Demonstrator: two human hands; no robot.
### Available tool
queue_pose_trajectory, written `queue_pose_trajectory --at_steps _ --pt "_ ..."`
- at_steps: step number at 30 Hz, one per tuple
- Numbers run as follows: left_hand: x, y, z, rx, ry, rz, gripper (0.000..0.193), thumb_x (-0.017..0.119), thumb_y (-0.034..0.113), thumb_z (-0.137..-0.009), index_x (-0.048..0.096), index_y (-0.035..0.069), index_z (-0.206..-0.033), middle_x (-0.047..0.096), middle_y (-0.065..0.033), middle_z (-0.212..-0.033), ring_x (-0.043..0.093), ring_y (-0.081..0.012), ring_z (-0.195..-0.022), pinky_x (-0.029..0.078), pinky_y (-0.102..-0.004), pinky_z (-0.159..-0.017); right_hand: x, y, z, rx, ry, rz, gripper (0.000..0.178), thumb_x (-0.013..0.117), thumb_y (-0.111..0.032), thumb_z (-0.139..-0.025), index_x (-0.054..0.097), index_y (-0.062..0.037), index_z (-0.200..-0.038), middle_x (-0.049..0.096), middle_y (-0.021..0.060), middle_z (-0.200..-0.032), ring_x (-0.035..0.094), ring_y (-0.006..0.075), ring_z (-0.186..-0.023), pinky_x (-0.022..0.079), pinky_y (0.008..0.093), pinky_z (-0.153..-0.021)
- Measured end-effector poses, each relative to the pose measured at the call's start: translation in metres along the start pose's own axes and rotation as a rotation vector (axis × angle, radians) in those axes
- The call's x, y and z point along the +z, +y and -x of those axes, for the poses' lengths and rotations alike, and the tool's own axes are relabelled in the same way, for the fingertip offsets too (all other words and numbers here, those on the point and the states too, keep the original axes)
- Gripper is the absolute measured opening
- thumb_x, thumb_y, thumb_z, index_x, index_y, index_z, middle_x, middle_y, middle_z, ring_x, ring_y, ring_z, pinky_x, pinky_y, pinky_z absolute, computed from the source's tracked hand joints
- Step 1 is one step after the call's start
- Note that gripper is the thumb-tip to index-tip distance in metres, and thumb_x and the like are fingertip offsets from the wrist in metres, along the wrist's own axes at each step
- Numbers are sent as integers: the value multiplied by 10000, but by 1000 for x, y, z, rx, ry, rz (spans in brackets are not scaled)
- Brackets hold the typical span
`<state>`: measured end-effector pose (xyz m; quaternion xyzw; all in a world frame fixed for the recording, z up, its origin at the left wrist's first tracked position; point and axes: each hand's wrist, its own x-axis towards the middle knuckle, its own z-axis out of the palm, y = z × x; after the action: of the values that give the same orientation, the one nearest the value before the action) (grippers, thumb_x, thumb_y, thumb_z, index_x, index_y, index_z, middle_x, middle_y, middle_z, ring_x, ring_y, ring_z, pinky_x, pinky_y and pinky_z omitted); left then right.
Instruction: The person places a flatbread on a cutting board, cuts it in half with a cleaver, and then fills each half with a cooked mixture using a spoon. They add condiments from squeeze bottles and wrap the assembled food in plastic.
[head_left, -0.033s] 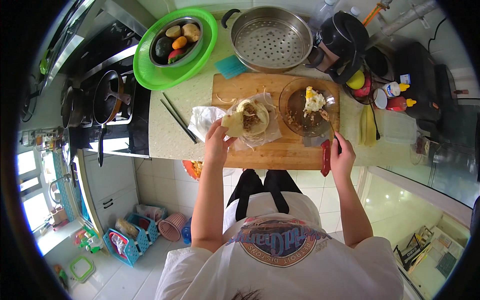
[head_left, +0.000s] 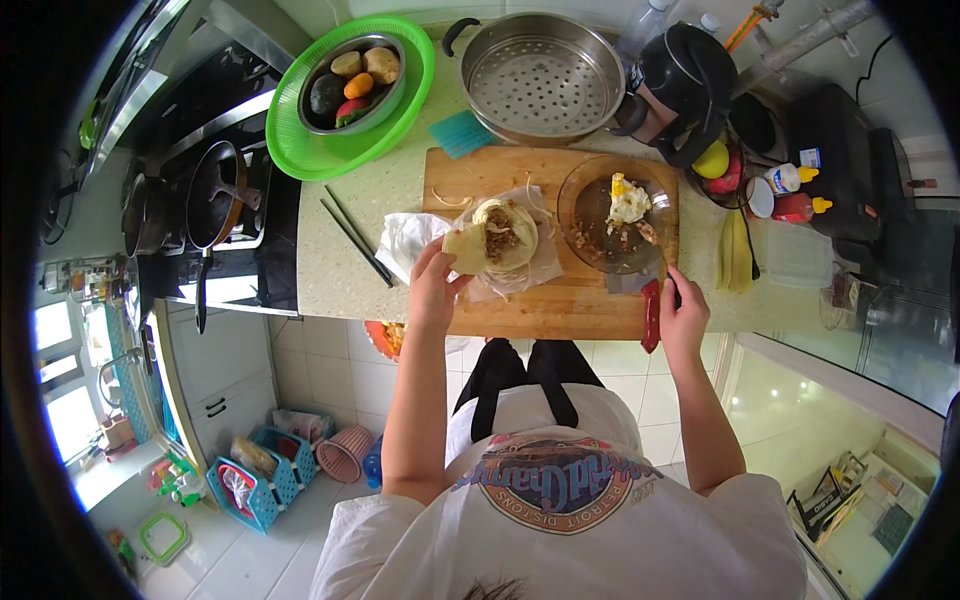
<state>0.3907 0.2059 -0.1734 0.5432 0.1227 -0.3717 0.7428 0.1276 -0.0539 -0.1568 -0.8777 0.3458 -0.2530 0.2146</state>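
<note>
My left hand (head_left: 436,275) pinches the edge of a pale flatbread (head_left: 515,250), lifting a flap at its left side. Brown minced filling (head_left: 503,238) lies on the bread, which rests on a sheet of paper (head_left: 545,265) on the wooden cutting board (head_left: 560,315). In my right hand (head_left: 684,312) is the handle of a spoon (head_left: 662,258), its head in a clear glass dish (head_left: 572,232). That dish holds bits of minced filling and a piece of egg (head_left: 628,203). A red handle (head_left: 651,315) lies beside my right hand at the board's front edge.
Crumpled white paper (head_left: 400,240) and dark chopsticks (head_left: 357,240) lie left of the board. Behind it stand a steamer pot (head_left: 540,75), a kettle (head_left: 683,85) and a green basket (head_left: 290,130) with a bowl of produce. Bottles (head_left: 795,207) stand right; a frying pan (head_left: 213,200) sits on the stove.
My right hand and the spoon have shifted very slightly in the dish. My left hand keeps its hold on the flatbread.
</note>
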Motion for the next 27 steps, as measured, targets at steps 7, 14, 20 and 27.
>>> queue_pose_trajectory --at_steps 7,14,20,27 --pt "0 3 1 -6 10 -11 440 452 83 -901 517 16 -1331 594 -106 -1266 579 -234 -1166 503 -451 -946 22 -26 26 67 -115 -119 222 638 -75 -913 690 -94 -1128 644 110 -840 601 233 -654 486 338 -598" --pt "-1 1 1 -4 3 -20 454 447 81 -904 505 16 -1349 573 -116 -1299 570 -239 -1180 506 -456 -952 38 -34 -28 -145 -185 -70 237 642 -95 -911 685 -146 -1139 630 94 -840 633 280 -706 508 368 -606" --pt "0 2 5 16 5 -49 452 457 87 -906 509 21 -1350 570 -110 -1302 560 -235 -1184 497 -458 -964 7 -19 -42 -140 -387 -172 208 622 -99 -929 686 -118 -1127 631 91 -841 624 255 -699 499 342 -610" --pt "2 -1 3 37 11 -75 399 482 109 -914 543 29 -1300 597 -94 -1240 567 -209 -1146 502 -406 -937 24 -10 -30 -38 -236 -174 240 615 -106 -950 685 -84 -1179 667 128 -865 622 247 -719 490 325 -671"
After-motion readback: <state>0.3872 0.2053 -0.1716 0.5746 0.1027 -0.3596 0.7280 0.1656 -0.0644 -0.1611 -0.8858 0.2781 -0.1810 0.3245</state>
